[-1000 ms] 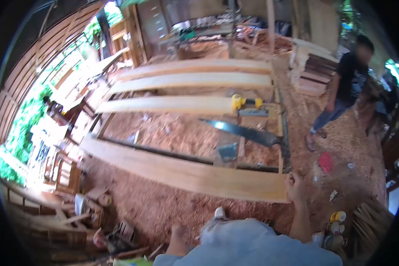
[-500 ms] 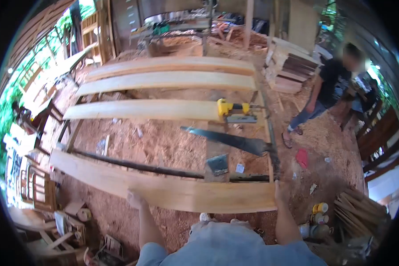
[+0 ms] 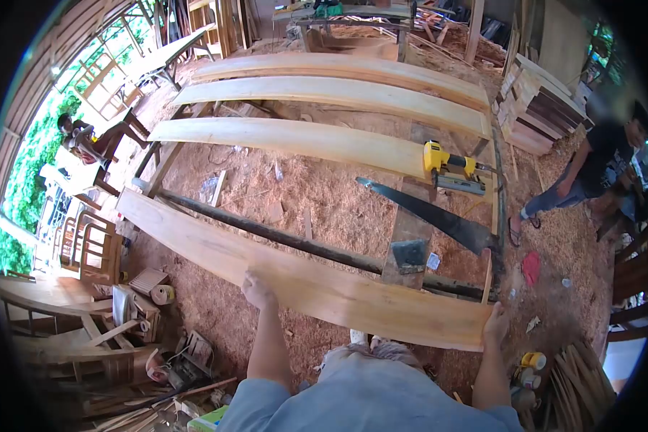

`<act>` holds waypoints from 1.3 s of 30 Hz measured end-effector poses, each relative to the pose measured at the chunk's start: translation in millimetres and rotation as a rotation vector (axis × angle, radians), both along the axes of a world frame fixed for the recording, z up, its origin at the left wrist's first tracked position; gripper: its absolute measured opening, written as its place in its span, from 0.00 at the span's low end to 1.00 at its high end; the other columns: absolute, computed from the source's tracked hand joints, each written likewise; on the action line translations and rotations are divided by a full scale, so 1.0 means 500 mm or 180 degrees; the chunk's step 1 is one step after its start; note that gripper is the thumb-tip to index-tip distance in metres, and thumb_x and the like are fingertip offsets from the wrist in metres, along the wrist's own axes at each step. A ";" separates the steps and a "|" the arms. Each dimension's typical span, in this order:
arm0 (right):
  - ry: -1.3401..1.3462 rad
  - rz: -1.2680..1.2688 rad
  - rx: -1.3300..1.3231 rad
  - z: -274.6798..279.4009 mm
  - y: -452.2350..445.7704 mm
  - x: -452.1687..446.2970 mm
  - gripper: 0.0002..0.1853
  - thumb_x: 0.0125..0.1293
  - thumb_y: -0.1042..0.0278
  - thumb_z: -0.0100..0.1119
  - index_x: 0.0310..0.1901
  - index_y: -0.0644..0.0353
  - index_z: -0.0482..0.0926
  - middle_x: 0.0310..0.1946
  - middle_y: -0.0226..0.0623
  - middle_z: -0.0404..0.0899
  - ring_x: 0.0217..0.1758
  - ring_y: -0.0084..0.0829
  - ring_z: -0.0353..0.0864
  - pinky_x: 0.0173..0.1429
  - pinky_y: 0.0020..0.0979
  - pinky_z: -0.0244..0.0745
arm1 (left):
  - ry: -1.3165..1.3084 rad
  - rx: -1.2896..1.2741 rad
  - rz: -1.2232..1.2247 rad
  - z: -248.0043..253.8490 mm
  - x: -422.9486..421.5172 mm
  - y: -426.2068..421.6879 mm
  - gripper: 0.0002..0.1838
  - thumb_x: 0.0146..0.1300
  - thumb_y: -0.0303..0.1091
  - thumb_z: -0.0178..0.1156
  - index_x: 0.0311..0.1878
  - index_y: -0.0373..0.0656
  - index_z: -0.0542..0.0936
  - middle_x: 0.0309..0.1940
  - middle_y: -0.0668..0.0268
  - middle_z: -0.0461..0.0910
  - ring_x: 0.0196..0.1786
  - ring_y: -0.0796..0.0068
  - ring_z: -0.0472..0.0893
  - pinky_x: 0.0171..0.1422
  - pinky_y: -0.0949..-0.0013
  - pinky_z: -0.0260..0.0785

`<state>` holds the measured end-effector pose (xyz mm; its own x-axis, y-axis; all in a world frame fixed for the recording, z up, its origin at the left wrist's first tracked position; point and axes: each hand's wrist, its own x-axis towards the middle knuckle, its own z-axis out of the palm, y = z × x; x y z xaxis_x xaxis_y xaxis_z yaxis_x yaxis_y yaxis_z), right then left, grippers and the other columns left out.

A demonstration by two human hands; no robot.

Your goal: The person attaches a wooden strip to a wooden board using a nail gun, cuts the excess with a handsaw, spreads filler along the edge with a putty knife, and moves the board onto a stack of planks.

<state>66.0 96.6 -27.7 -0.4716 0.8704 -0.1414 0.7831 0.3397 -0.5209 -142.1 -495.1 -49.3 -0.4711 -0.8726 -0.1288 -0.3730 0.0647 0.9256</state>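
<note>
A long pale wooden plank (image 3: 367,299) lies across in front of me, its far left end resting near the frame's corner. My left hand (image 3: 258,289) is closed on the plank's near edge, left of its middle. At the right end, my right hand (image 3: 495,326) grips the plank's end, fingers partly hidden. Beyond it, a handsaw (image 3: 432,218) with a dark blade lies across the frame. A yellow nail gun (image 3: 450,167) rests on the right end of the nearest of three other planks (image 3: 288,140).
Dark rails (image 3: 266,230) of the frame run over shavings-covered ground. A person (image 3: 590,169) in a dark shirt stands at the right; another person (image 3: 83,137) sits at the far left. Stacked lumber (image 3: 543,108) stands back right. Wood scraps (image 3: 579,381) and small containers (image 3: 531,362) lie near right.
My view has shifted, so the scene sits farther right and mostly higher. Both hands keep their hold on the plank. The standing person's upper body leans farther right.
</note>
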 end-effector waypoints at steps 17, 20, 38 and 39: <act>-0.0947 0.0428 0.1451 0.010 -0.101 0.007 0.29 0.77 0.49 0.44 0.70 0.60 0.64 0.69 0.60 0.63 0.73 0.58 0.61 0.73 0.55 0.58 | 0.0352 0.2118 -0.0713 -0.038 0.080 -0.070 0.25 0.68 0.47 0.63 0.63 0.46 0.74 0.53 0.62 0.81 0.51 0.65 0.83 0.45 0.59 0.81; -0.1114 0.0744 0.1149 0.013 -0.153 -0.012 0.38 0.75 0.46 0.46 0.76 0.63 0.52 0.76 0.58 0.49 0.79 0.60 0.47 0.79 0.58 0.45 | 0.1045 0.3092 -0.1244 -0.067 0.057 -0.134 0.29 0.69 0.52 0.59 0.65 0.46 0.72 0.57 0.63 0.79 0.58 0.60 0.80 0.58 0.52 0.76; -0.1094 -0.0203 0.0429 0.006 -0.639 -0.142 0.48 0.71 0.41 0.48 0.76 0.76 0.43 0.79 0.61 0.37 0.83 0.59 0.33 0.82 0.56 0.31 | 0.1388 0.2709 -0.0538 -0.024 -0.227 -0.648 0.44 0.61 0.64 0.60 0.74 0.45 0.65 0.71 0.55 0.67 0.69 0.52 0.70 0.72 0.47 0.64; -0.1083 -0.0188 0.0489 -0.005 -0.654 -0.142 0.49 0.71 0.41 0.48 0.76 0.75 0.44 0.79 0.61 0.36 0.83 0.59 0.33 0.82 0.56 0.31 | 0.1384 0.2762 -0.0538 -0.026 -0.226 -0.645 0.45 0.61 0.64 0.60 0.74 0.44 0.65 0.70 0.54 0.68 0.68 0.51 0.71 0.72 0.45 0.64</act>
